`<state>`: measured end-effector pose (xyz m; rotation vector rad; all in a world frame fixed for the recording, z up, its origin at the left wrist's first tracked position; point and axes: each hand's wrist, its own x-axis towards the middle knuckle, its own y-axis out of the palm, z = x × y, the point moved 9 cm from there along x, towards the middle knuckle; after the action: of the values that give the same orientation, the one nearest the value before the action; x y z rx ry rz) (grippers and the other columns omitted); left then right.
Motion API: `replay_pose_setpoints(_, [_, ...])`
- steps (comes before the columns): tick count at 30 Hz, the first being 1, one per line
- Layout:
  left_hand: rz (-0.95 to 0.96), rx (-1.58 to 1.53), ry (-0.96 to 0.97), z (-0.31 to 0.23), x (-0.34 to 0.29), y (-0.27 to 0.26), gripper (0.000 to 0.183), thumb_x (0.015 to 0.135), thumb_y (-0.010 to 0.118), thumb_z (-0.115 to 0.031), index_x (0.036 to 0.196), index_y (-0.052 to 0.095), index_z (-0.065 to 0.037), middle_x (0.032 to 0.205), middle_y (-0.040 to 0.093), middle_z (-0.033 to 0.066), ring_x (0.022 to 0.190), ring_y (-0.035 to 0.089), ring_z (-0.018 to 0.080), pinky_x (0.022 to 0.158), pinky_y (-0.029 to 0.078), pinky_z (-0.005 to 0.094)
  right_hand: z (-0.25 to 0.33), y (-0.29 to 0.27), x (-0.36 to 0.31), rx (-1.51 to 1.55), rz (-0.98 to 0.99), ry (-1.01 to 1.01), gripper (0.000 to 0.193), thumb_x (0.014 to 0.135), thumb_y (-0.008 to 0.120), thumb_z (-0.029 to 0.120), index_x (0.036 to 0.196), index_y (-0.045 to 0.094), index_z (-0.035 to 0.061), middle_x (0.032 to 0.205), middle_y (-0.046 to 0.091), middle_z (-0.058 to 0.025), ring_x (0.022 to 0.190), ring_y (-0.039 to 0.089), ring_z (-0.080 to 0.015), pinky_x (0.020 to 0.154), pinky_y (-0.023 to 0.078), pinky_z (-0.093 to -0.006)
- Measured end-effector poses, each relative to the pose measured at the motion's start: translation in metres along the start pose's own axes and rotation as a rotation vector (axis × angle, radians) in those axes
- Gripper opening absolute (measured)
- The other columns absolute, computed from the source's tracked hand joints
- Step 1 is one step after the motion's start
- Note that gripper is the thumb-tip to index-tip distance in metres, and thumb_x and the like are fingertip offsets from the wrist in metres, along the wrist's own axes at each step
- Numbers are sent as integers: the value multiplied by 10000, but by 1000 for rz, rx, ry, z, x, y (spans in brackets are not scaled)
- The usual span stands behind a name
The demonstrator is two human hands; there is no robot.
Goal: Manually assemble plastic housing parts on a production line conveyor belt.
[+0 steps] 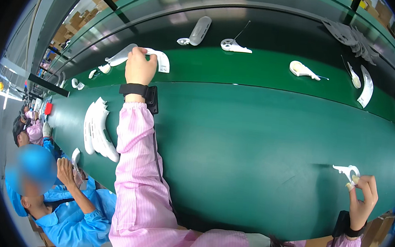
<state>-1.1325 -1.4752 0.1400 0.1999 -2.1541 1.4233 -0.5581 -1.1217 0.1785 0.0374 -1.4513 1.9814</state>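
My left hand point(140, 68) stretches out over the far green strip, its fingers closed at the end of a curved white plastic shell point(163, 61). Left of those fingers lies a greyish, see-through-looking cover point(120, 56), partly hidden by the hand. On the right, my right hand point(363, 197) pinches a small white plastic piece point(342, 169) with a ring-shaped end and a narrow arm. It is held above the near green worktop point(251, 151). Several long curved white shells point(97, 129) lie together left of my left forearm.
Along the far strip point(257, 65) lie a grey cover point(200, 31), white parts with thin wires point(233, 45), another such part point(302, 69) and a curved shell point(366, 87). Stacked grey pieces point(352, 40) sit at far right. A co-worker in blue point(74, 220) handles a white part at left.
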Motion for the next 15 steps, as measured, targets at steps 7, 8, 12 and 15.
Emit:
replay_pose_setpoints(7, [555, -448, -36, 98, 34, 127, 650, 1007, 568, -580, 1075, 741, 43, 919, 719, 55, 837, 601, 146, 740, 490, 321, 81, -5, 2, -157, -166, -377, 346, 568, 798, -11, 905, 784, 68, 928, 691, -109, 829, 714, -298, 682, 585, -374])
replay_pose_setpoints(8, [623, -418, -138, 142, 45, 127, 700, 977, 559, -650, 1120, 726, 14, 937, 701, 42, 788, 576, 109, 657, 451, 294, 94, -1, 6, -125, -142, -452, 334, 602, 782, 40, 935, 798, 73, 934, 693, -98, 836, 719, -293, 665, 591, -360])
replay_pose_setpoints(12, [660, -295, -132, 95, 39, 128, 815, 911, 600, -738, 1245, 667, 3, 898, 658, 17, 696, 582, 96, 533, 419, 246, 113, 5, 20, -95, -92, -482, 288, 675, 748, 69, 960, 779, 41, 954, 686, -85, 829, 713, -260, 637, 598, -327])
replay_pose_setpoints(15, [658, -358, -36, 64, 39, 129, 618, 952, 684, -559, 1215, 676, 0, 876, 680, 20, 679, 598, 94, 537, 439, 243, 123, 4, 17, -70, -119, -548, 252, 673, 768, 54, 923, 741, 36, 954, 675, -66, 806, 699, -225, 594, 571, -298])
